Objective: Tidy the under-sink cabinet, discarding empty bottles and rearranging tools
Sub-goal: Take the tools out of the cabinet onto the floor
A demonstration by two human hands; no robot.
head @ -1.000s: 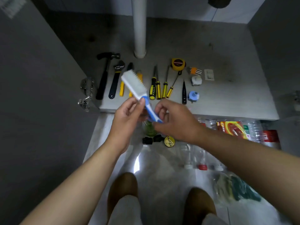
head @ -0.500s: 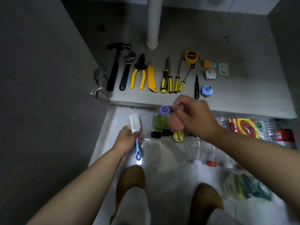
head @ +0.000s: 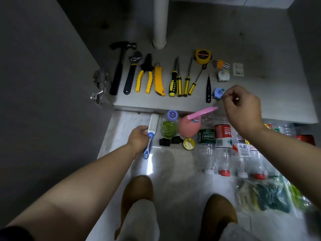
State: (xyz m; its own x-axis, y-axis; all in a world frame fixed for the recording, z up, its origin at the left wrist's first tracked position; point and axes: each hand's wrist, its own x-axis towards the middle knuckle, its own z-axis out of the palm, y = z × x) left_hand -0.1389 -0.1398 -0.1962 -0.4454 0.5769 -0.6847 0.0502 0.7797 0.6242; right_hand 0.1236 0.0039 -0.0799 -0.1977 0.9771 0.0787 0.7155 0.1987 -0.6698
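Tools (head: 159, 75) on cabinet floor (head: 260, 49) (bottles (head: 224, 145) in front).

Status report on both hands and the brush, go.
Left hand gripping blue-and-white brush, low over the floor left of the green jar. Right hand pinched shut, nothing visible in it, above the bottles. Nothing blocking the tool row.

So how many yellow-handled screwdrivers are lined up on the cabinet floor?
4, side by side between the yellow utility knife and the black awl: screwdrivers at. None looks hidden.
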